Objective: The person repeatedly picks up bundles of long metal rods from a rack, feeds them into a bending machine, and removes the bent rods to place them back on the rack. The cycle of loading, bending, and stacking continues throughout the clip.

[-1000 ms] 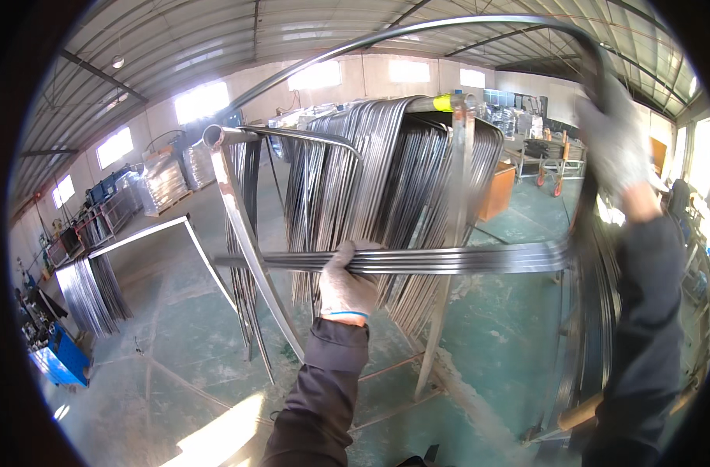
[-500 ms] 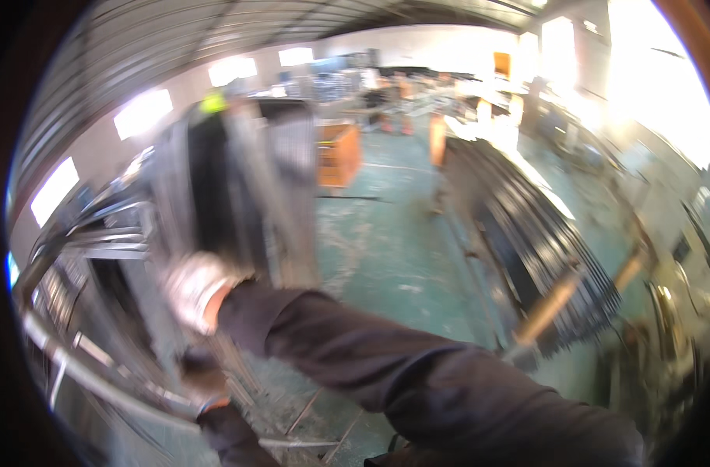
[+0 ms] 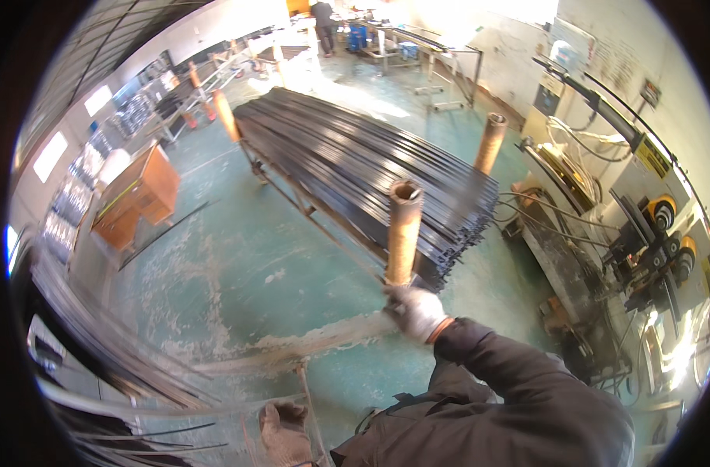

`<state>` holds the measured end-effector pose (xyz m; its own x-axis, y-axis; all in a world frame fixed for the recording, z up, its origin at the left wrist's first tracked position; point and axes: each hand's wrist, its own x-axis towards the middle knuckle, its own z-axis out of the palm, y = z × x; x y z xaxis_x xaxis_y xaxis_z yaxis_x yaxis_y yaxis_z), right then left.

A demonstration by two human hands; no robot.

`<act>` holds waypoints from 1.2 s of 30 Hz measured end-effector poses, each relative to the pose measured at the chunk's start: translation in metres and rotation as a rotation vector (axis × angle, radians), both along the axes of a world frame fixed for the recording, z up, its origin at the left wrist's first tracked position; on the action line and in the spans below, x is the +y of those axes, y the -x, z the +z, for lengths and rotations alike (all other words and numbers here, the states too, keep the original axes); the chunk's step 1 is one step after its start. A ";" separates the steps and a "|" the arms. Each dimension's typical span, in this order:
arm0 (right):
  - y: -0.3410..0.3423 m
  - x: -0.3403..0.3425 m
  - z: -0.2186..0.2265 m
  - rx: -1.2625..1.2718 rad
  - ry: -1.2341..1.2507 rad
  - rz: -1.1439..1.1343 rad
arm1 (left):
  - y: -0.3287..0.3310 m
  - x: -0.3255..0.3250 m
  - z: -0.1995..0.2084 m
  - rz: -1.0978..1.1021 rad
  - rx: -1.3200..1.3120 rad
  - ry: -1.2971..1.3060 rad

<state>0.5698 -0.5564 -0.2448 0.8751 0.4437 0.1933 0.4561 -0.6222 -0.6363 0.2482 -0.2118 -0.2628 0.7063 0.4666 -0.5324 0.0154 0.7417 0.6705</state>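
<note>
My right hand [image 3: 416, 311], in a pale glove with dark fingertips, is at the foot of an upright rust-brown tube post [image 3: 405, 233]. Its fingers are curled, and what they close on is hidden. Behind that post lies a long stack of dark metal profiles [image 3: 347, 163] on a wheeled rack. Low in the view, my left hand [image 3: 285, 432] wears a tan glove. Its fingers are loosely bent and apart, holding nothing visible, beside a thin metal bar [image 3: 312, 409]. A grey blurred streak crosses the stack's near end; I cannot tell what it is.
Blurred dark strips [image 3: 114, 327] lie along the left, over a curved pale rail. An orange-brown cabinet [image 3: 145, 194] stands beyond them. At right is a machine [image 3: 659, 233] with hoses and rollers. Another person [image 3: 324, 27] stands far back near workbenches.
The view has swung right, bringing the profile stack to the middle. My right hand has left the dark strips at left for the tube post. My left hand now shows lower down.
</note>
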 end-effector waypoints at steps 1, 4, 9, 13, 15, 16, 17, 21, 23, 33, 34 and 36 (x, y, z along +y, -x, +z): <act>-0.033 -0.038 -0.011 -0.051 -0.040 -0.141 | -0.055 -0.024 0.014 -0.128 0.070 -0.094; -0.142 -0.149 -0.044 -0.067 0.061 -0.432 | -0.203 -0.087 0.084 -0.139 -0.083 -0.738; -0.333 -0.270 -0.104 0.025 0.351 -0.584 | -0.436 -0.209 0.136 -0.129 -0.155 -1.057; -0.440 -0.308 -0.129 -0.007 0.551 -0.594 | -0.570 -0.296 0.107 -0.250 -0.114 -1.196; -0.472 -0.314 -0.129 0.024 0.520 -0.582 | -0.599 -0.316 0.094 -0.081 -0.003 -1.600; -0.483 -0.316 -0.128 0.082 0.539 -0.567 | -0.603 -0.322 0.089 -0.033 0.042 -1.623; -0.490 -0.318 -0.127 0.086 0.529 -0.558 | -0.605 -0.327 0.084 0.020 0.096 -1.637; -0.504 -0.323 -0.124 0.160 0.626 -0.402 | -0.607 -0.330 0.078 0.028 0.126 -1.643; -0.507 -0.323 -0.125 0.062 0.755 -0.309 | -0.610 -0.336 0.083 0.003 0.229 -1.788; -0.519 -0.326 -0.130 0.228 0.647 -0.268 | -0.634 -0.441 0.104 -0.412 -0.298 -1.770; -0.521 -0.327 -0.130 0.268 0.619 -0.284 | -0.638 -0.448 0.101 -0.433 -0.382 -1.767; -0.521 -0.324 -0.131 0.340 0.550 -0.297 | -0.643 -0.455 0.095 -0.546 -0.390 -1.634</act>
